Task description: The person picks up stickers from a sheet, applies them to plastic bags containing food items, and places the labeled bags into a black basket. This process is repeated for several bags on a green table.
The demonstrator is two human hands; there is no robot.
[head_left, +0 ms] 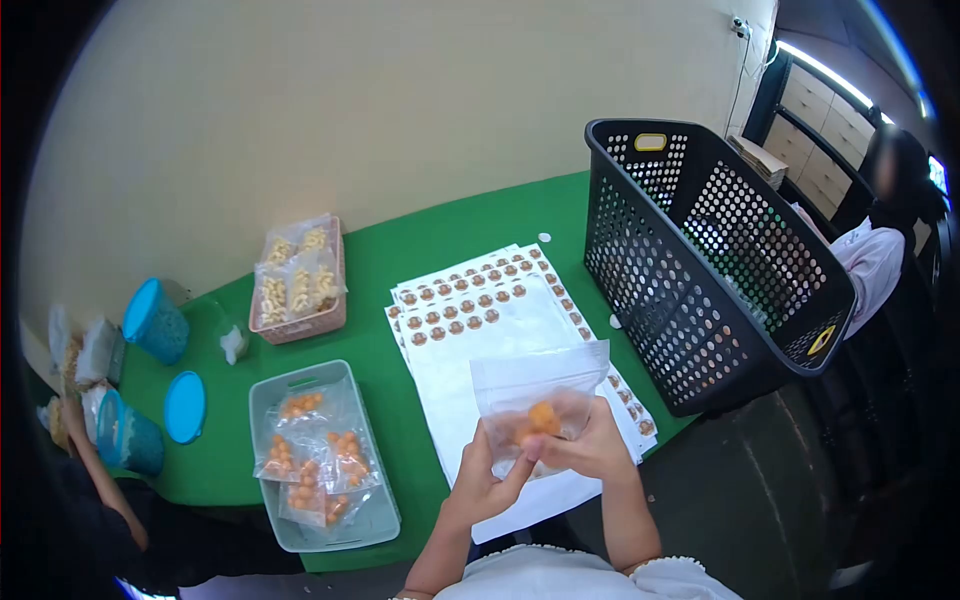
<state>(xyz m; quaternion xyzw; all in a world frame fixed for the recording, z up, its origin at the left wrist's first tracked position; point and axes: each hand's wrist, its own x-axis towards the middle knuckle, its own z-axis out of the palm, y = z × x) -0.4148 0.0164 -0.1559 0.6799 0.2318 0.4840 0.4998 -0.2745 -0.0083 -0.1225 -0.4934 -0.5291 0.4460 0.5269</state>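
Observation:
Between my two hands is a clear plastic pouch (535,380) with a few orange ball-shaped snacks (541,420) at its bottom. My left hand (493,478) grips the pouch's lower left, thumb pressed near the snacks. On the lower right, my right hand (598,446) is closed on the same pouch. Its flat top edge points away from me. Beneath it lie sheets of round stickers (465,370), partly hidden by my hands. To the left, a pale green tray (390,515) holds several similar bags of orange snacks (347,455).
A large black perforated basket (660,290) stands at the table's right side. A pink basket (300,332) of bagged pale snacks is at the back. Blue-lidded tubs (158,325) and a loose blue lid (186,408) sit left, near another person's arm (100,470). Another person (875,250) is at far right.

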